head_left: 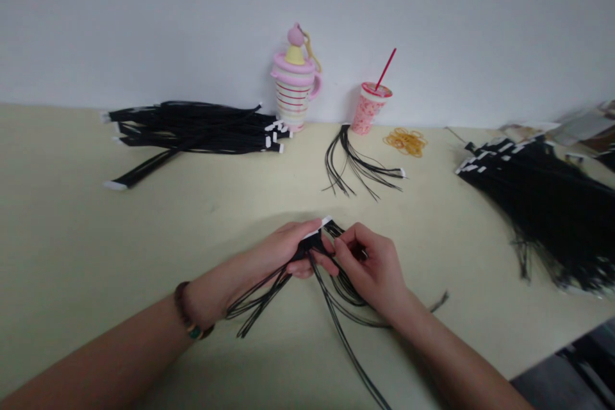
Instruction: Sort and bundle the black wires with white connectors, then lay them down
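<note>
Between my two hands is a wire harness [311, 245] of thin black wires with white connectors at its top end. My left hand [291, 250] is closed around the connector end, thumb on top and fingers beneath. The loose wires fan out below, some to the lower left and two long ones toward the lower right. My right hand [372, 262] pinches black wires beside a second white connector [327, 220]; its fingertips partly hide them. A bead bracelet [185, 314] circles my left wrist.
Bundled black harnesses [192, 128] lie at the back left, with a larger pile [542, 205] at the right. A pink striped mug [293, 93], a pink cup with straw [369, 109], yellow rubber bands [406, 142] and a loose harness [358, 160] are near the wall.
</note>
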### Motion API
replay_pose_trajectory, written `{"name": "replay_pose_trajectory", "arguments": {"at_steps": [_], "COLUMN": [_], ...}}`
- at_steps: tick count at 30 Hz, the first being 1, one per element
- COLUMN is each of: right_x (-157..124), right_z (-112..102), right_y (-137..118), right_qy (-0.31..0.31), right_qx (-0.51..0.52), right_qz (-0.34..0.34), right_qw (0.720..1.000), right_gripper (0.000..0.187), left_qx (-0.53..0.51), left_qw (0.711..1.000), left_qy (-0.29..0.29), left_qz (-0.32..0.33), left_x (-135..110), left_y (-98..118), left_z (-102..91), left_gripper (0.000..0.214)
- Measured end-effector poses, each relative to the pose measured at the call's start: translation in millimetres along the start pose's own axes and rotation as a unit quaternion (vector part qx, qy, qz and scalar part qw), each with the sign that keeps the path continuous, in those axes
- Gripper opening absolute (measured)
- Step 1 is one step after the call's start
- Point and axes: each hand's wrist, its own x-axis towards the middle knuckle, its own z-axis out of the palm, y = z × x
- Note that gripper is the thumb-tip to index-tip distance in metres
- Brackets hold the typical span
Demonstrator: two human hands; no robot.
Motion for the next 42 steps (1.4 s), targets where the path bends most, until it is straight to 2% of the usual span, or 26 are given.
{"name": "replay_pose_trajectory", "arguments": {"at_steps": [7,13,19,21,24,26,27,29,31,33,34,38,42], "right_x": [4.7,2.4,4.3,6.4,11.2,15.2,17.1,20.6,23.2,24.5,24.7,23.8,22.3], "right_z": [-6.8,-5.3,-5.7,-10.8,-25.7,-38.8,-45.4,-56.6,-62.7,-62.1,-59.6,-41.3,-24.8], "right_y": [7.0,2.6,2.7,6.3,13.5,17.2,18.2,18.6,18.2,18.5,19.4,27.6,38.2], "right_qy": [-0.078,-0.032,-0.051,-0.064,-0.070,-0.079,-0.086,-0.095,-0.094,-0.085,-0.076,-0.045,-0.040], "right_qx": [0.014,0.054,0.032,0.055,0.133,0.226,0.289,0.411,0.488,0.512,0.507,0.429,0.343], "right_qz": [0.062,0.029,0.025,0.051,0.116,0.166,0.195,0.254,0.297,0.315,0.312,0.274,0.262], "right_qw": [0.995,0.998,0.998,0.995,0.982,0.957,0.933,0.871,0.815,0.795,0.800,0.860,0.901], "right_gripper": [0.016,0.018,0.015,0.013,0.020,0.022,0.021,0.020,0.023,0.023,0.022,0.017,0.018], "left_qx": [0.093,0.152,0.092,0.061,-0.006,-0.052,-0.066,-0.067,-0.050,-0.050,-0.060,-0.124,-0.153], "left_qw": [0.995,0.988,0.995,0.998,1.000,0.998,0.997,0.996,0.995,0.993,0.993,0.990,0.986], "left_qy": [-0.001,-0.025,-0.013,-0.004,0.005,0.002,0.003,0.021,0.046,0.057,0.052,0.017,0.023], "left_qz": [0.022,0.029,0.033,0.032,0.020,0.020,0.027,0.054,0.079,0.090,0.089,0.070,0.065], "left_x": [-3.8,-6.9,-6.3,-4.2,-0.2,2.3,3.3,4.9,5.9,6.2,5.9,2.0,-3.9], "left_y": [0.0,-0.2,0.1,-0.1,0.6,1.6,2.2,3.2,3.9,4.7,5.2,7.4,9.1], "left_z": [2.1,4.8,8.3,5.6,-1.2,-5.7,-7.4,-10.0,-11.3,-11.8,-11.8,-10.1,-4.9], "left_gripper": [0.045,0.052,0.047,0.045,0.041,0.040,0.040,0.041,0.041,0.040,0.040,0.037,0.031]}}
